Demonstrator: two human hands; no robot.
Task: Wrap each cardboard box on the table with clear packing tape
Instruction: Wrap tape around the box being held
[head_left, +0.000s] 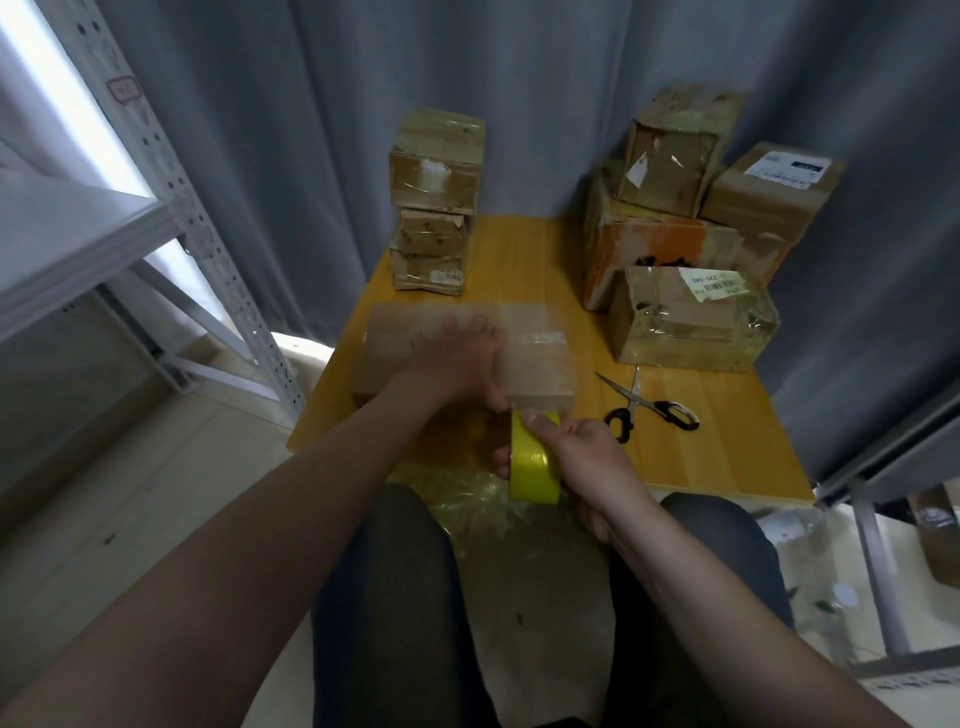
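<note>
While left hand (457, 358) lies spread atop box (540, 364), right hand (587, 460) grips tape (535, 470) (just nearer).

Black-handled scissors (636, 399) lying open, blades spread and pointing away. Behind, grey curtains (519, 104) hanging in folds. At left, white perforated metal shelving (156, 156) over pale floor tiles (104, 493); at right, a grey rack leg (878, 561).

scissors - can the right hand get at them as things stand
Probably yes for reach: the scissors lie close beside the right hand with nothing between. But its grip is on the yellow tape roll, so it would need to let go first.
</note>
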